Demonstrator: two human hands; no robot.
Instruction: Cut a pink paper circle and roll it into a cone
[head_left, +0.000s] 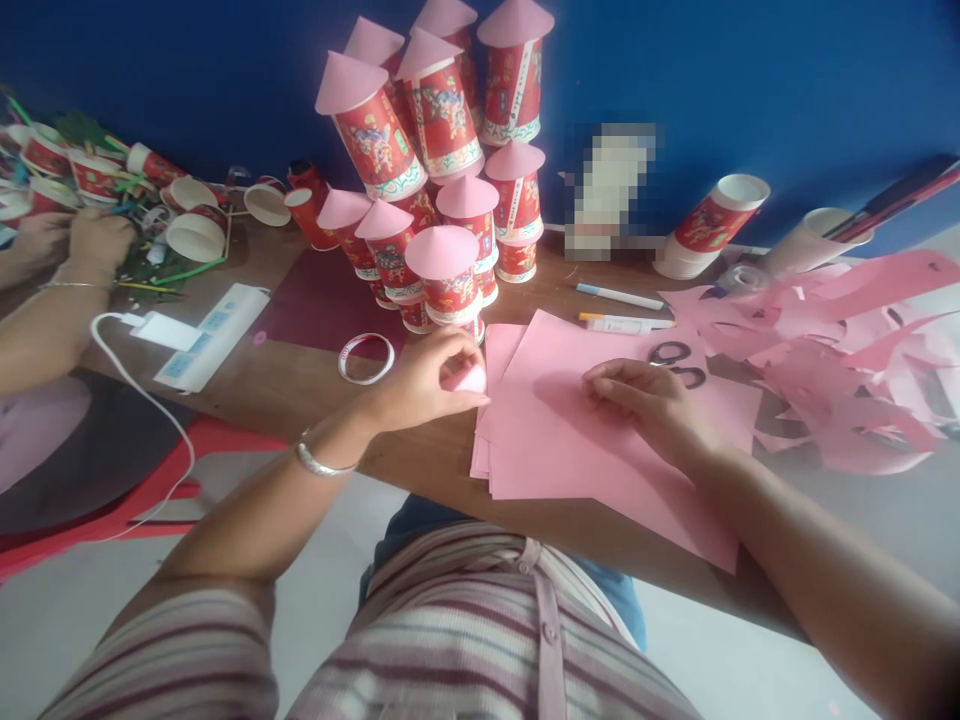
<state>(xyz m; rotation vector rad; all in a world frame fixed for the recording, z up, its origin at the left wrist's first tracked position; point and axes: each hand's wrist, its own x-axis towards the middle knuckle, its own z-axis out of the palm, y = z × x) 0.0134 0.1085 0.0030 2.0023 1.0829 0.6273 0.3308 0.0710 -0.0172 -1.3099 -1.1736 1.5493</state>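
Observation:
My left hand (427, 378) is closed, fingers and thumb curled round a small piece of pink paper (469, 380). It hovers by the left edge of a stack of pink paper sheets (555, 440). Over that stack is my right hand (656, 405), its thumb and fingertips pinched together; whatever they hold, if anything, I cannot make out. Black-handled scissors (679, 365) lie just beyond the right hand, partly hidden. Behind my left hand stand stacked red printed paper cups topped with pink paper cones (441, 252).
Pink paper offcuts (862, 400) heap up on the right, near a tape roll (746, 280). Pens (619, 297) lie behind the sheets. A white ring (365, 358) and a power strip (214, 335) are left. Another person's hands (97, 245) work at far left among cups.

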